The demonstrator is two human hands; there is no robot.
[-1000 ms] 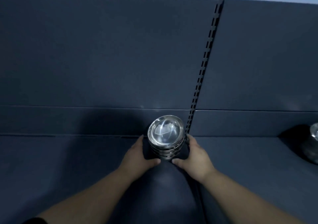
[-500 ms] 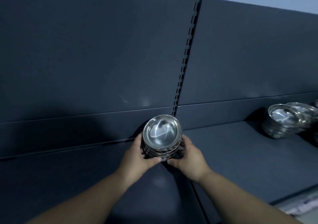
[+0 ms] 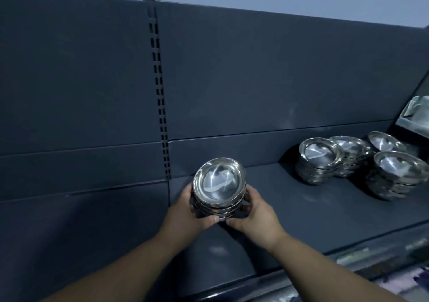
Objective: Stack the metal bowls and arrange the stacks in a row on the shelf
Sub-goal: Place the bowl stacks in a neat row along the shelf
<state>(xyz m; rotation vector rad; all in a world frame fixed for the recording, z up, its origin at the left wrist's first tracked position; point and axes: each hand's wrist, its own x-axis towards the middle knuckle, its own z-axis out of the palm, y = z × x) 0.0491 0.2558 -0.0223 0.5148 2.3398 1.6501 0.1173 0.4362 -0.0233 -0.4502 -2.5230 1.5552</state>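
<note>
Both hands cup one stack of metal bowls (image 3: pixel 219 183): the left hand (image 3: pixel 185 208) on its left side, the right hand (image 3: pixel 257 211) on its right, fingers (image 3: pixel 250 190) curled round it, thumbs nearly meeting in front. The stack stands upright near the back of the shelf (image 3: pixel 301 208); whether it touches the shelf is unclear. The other stacks (image 3: pixel 318 160) sit well apart to the right, nearer the right hand, so the row likely lies that way.

A bowl stack (image 3: pixel 219 186) sat between both hands on the shelf (image 3: pixel 301 208), with four other stacks (image 3: pixel 319 160) well right.
</note>
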